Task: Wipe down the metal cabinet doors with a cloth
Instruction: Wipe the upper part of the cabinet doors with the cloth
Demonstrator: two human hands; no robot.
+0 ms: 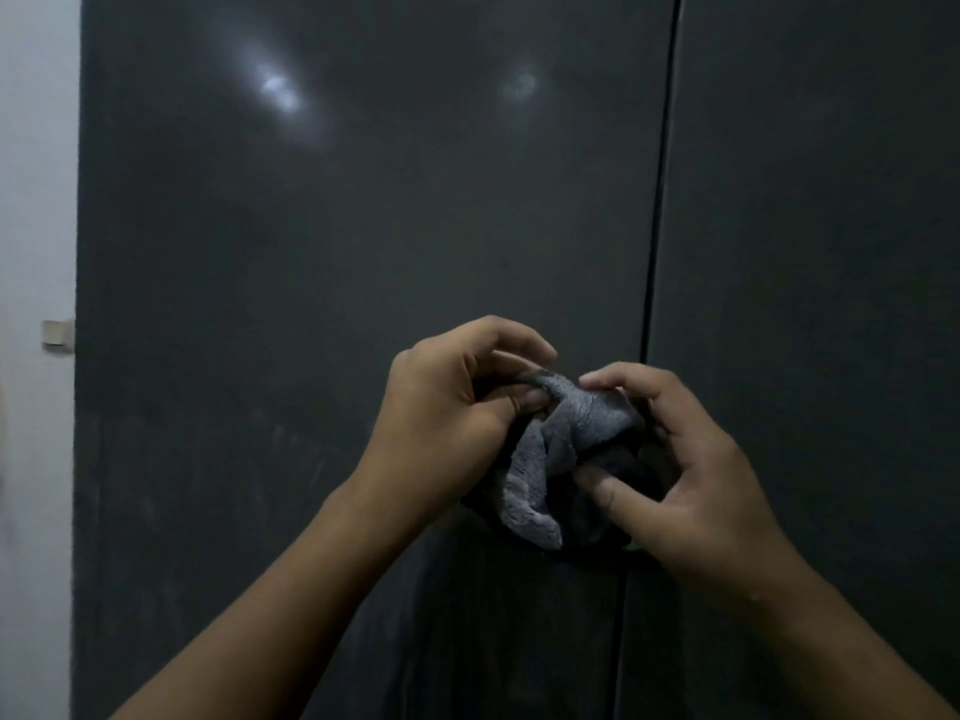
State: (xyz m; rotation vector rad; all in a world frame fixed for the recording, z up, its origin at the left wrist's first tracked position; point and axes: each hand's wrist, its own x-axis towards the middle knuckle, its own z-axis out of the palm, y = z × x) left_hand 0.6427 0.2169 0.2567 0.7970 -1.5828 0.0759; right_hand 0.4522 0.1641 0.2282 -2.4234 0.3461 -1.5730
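Thumb and curled fingers of the left hand (457,407) pinch the top fold of the grey cloth (561,454) at its 10 o'clock, while the right hand (696,475) curls round it from 3 o'clock, thumb pressing into the bunch. The cloth hangs crumpled between both hands, in front of the dark cabinet doors (311,252), near their seam (655,252). A pale wall (36,174) stands at 9 o'clock.

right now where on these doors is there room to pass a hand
Bare: left door from wall to seam, above the left hand; right door above the right hand. Crowded: low at the seam, both hands gripping the cloth.
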